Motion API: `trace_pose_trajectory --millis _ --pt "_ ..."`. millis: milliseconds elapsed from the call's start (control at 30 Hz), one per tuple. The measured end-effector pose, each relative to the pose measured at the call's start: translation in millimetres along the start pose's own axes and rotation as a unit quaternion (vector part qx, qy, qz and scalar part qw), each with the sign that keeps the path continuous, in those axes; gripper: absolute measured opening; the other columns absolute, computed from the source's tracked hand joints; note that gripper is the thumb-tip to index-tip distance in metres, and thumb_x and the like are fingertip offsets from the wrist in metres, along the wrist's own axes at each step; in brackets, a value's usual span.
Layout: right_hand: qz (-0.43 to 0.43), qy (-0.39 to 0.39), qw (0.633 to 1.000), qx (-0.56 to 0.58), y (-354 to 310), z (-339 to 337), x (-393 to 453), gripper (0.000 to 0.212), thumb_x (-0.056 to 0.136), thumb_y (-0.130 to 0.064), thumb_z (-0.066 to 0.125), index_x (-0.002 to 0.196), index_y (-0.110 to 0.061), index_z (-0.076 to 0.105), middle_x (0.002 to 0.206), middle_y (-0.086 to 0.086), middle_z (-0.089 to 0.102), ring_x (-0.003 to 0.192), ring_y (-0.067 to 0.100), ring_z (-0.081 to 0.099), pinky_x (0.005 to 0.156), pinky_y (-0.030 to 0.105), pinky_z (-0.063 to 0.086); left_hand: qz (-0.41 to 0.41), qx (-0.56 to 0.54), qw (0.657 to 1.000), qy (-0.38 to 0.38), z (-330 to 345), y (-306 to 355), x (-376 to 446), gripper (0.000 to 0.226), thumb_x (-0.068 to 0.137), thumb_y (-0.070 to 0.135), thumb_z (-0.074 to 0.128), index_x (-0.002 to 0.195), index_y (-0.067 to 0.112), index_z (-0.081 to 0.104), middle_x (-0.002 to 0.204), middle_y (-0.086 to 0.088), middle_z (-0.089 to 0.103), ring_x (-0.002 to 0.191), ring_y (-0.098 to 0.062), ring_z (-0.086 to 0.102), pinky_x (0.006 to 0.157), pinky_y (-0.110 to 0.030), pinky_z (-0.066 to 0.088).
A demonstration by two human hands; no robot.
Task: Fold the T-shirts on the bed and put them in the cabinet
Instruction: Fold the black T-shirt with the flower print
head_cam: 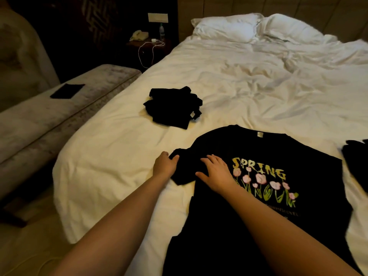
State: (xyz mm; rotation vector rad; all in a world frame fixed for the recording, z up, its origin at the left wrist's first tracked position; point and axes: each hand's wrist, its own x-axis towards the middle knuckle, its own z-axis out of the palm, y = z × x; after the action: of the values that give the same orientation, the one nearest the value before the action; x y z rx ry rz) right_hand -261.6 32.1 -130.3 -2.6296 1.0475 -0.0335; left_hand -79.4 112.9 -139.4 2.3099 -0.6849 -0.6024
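Note:
A black T-shirt [258, 216] with a "SPRING" flower print lies flat, print up, on the near part of the white bed [239, 86]. My left hand [165, 166] grips the edge of its left sleeve. My right hand [216, 172] presses flat, fingers spread, on the shirt's left shoulder beside the print. A crumpled pile of black T-shirts [173, 106] sits farther up the bed, to the left. Another black garment [356, 158] shows at the right edge of the frame.
Two white pillows [258, 26] lie at the headboard. A long upholstered bench [49, 116] with a dark flat object [67, 91] stands left of the bed. A nightstand [148, 43] behind it carries a phone, a bottle and a white cable.

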Motion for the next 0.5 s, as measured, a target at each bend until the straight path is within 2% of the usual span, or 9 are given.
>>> trace_pose_trajectory --millis 67,133,233,300,367,433,500 --pt "-0.043 0.01 0.999 -0.016 -7.7 5.3 3.1 0.07 0.092 -0.054 0.058 0.15 -0.024 0.036 0.159 0.005 0.028 0.148 0.026 0.018 0.121 0.041 0.014 -0.068 -0.059 0.995 -0.039 -3.0 -0.5 9.1 0.044 0.09 0.039 0.067 0.113 0.002 0.065 0.113 -0.015 0.069 0.103 -0.033 0.065 0.089 -0.038 0.054" --pt "-0.097 0.029 0.994 -0.045 -14.7 11.2 5.7 0.069 0.087 -0.054 0.063 0.147 -0.024 0.043 0.154 0.006 0.035 0.144 0.027 0.026 0.118 0.041 0.019 -0.11 -0.145 0.982 -0.047 -5.9 0.5 15.1 0.037 0.087 0.037 0.07 0.099 0.002 0.066 0.103 -0.013 0.071 0.094 -0.031 0.067 0.084 -0.038 0.055" --pt "-0.157 0.057 0.983 -0.08 -27.4 19.9 8.4 0.059 0.082 -0.053 0.069 0.132 -0.021 0.059 0.133 0.007 0.052 0.128 0.028 0.044 0.104 0.041 0.037 -0.138 -0.35 0.927 -0.017 -13.5 3.5 15.6 0.021 0.088 0.027 0.067 0.084 0.006 0.065 0.092 -0.011 0.071 0.095 -0.032 0.069 0.081 -0.04 0.055" --pt "-0.169 0.088 0.975 -0.116 -37.1 26.1 10.8 0.045 0.076 -0.045 0.077 0.114 -0.021 0.069 0.11 0.004 0.06 0.105 0.026 0.056 0.086 0.035 0.045 -0.154 -0.448 0.881 -0.005 -21.3 4.3 13.6 0.016 0.088 0.023 0.068 0.085 0.008 0.068 0.091 -0.01 0.073 0.09 -0.029 0.07 0.08 -0.039 0.057" --pt "-0.173 0.134 0.967 -0.134 -46.2 31.0 14.0 0.035 0.068 -0.032 0.082 0.099 -0.021 0.07 0.091 0.0 0.059 0.086 0.022 0.057 0.072 0.032 0.041 -0.171 -0.519 0.837 -0.02 -29.0 4.1 13.4 0.021 0.085 0.024 0.071 0.095 0.005 0.07 0.095 -0.014 0.074 0.087 -0.031 0.072 0.079 -0.042 0.06" --pt "-0.17 0.182 0.966 -0.076 -57.9 31.3 15.4 0.026 0.073 -0.023 0.079 0.096 -0.019 0.068 0.085 -0.001 0.06 0.08 0.022 0.057 0.068 0.033 0.043 -0.164 -0.57 0.804 -0.043 -38.7 3.8 17.3 0.029 0.084 0.028 0.072 0.1 0.004 0.07 0.095 -0.017 0.075 0.086 -0.033 0.073 0.076 -0.045 0.061" --pt "-0.145 0.221 0.964 0.023 -69.8 23.6 13.2 0.013 0.086 -0.016 0.069 0.099 -0.014 0.064 0.087 0.002 0.063 0.079 0.022 0.058 0.069 0.035 0.045 -0.13 -0.608 0.781 -0.057 -50.0 4.9 21.2 0.029 0.086 0.031 0.071 0.101 0.006 0.07 0.095 -0.014 0.075 0.086 -0.03 0.073 0.072 -0.039 0.059"
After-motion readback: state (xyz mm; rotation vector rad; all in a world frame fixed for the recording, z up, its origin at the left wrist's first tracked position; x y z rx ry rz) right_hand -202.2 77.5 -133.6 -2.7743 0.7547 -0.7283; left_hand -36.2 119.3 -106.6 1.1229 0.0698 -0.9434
